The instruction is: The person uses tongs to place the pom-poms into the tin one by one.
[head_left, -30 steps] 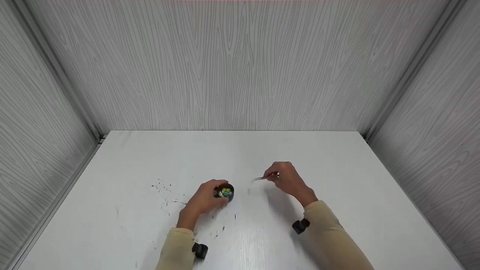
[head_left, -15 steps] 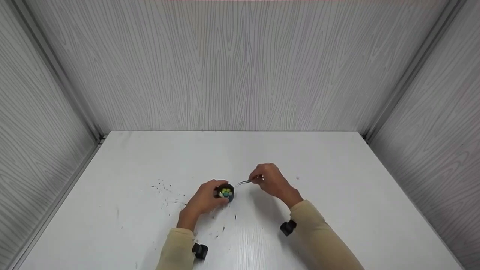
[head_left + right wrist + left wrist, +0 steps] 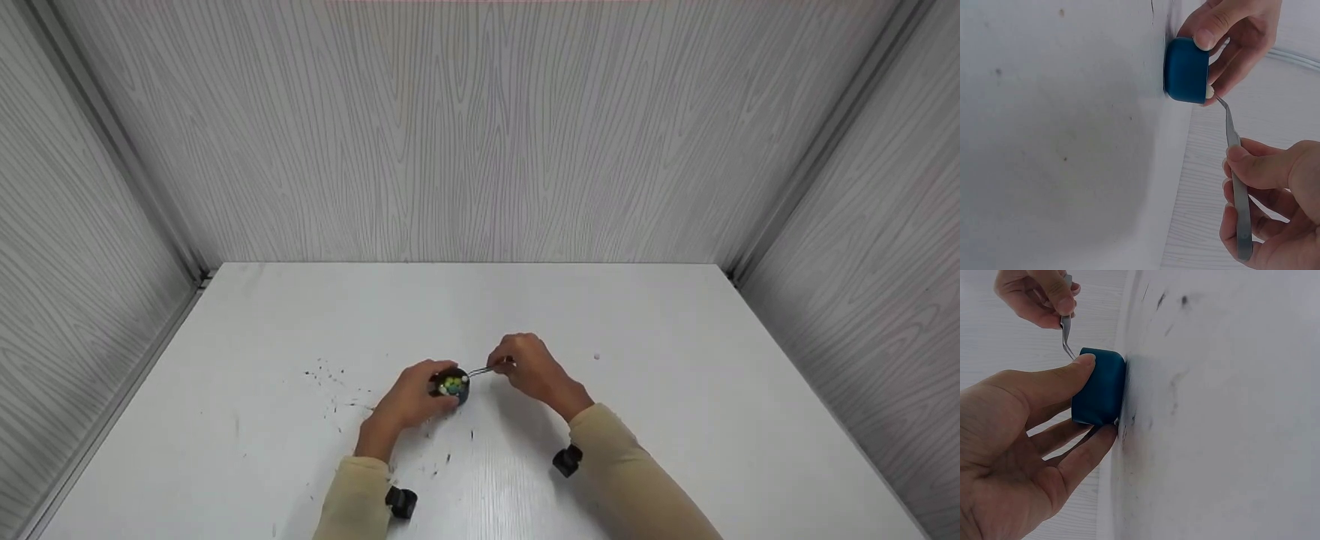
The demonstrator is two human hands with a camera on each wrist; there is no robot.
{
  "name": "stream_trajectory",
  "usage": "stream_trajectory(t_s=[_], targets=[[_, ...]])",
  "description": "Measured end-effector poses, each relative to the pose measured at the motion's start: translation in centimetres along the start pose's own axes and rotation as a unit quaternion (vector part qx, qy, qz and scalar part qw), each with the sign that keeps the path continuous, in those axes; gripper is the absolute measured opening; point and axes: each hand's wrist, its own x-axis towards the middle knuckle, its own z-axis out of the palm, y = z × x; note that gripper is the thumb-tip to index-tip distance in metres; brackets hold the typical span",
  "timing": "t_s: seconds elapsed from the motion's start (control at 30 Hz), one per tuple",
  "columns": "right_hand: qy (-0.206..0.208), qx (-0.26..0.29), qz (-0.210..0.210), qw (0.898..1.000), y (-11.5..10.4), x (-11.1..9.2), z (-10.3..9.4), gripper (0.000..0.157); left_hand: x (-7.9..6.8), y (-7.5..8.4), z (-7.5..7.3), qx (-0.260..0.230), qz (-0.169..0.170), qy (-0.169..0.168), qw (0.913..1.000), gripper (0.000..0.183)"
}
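Note:
My left hand holds a small blue cup on the white table, thumb on one side and fingers on the other. Inside the cup, in the head view, lie several green, white and blue beads. My right hand pinches metal tweezers with bent tips. At the cup's rim, a white bead sits by the tweezer tips, as the right wrist view shows. Whether the tips still grip it, I cannot tell.
One small white bead lies on the table to the right of my right hand. Dark specks and scratches mark the tabletop on the left. Grey wood-patterned panels stand at the back and both sides.
My right hand has moved left with the tweezers, bringing their tips from open table to the cup's rim. The left hand and the cup have stayed in place.

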Motion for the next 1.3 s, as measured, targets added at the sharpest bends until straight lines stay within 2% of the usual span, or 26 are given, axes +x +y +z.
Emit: stream_trajectory(t_s=[0.2,0.47,1.0,1.3], targets=[[0.000,-0.004,0.003,1.000,0.1,0.0,0.2,0.019,-0.1,0.1,0.0,0.004,0.002,-0.001,1.0000,0.055],[0.011,-0.018,-0.005,1.000,0.6,-0.3,-0.1,0.016,-0.1,0.4,0.0,0.007,-0.014,-0.001,0.9999,0.056],[0.051,0.017,0.021,0.998,3.3,-2.6,-2.9,0.016,-0.1,0.3,-0.1,0.007,-0.015,-0.009,0.9998,0.056],[0.069,0.008,0.035,0.997,5.8,-4.3,-4.7,0.015,-0.1,0.1,0.0,0.001,-0.010,-0.008,0.9999,0.056]])
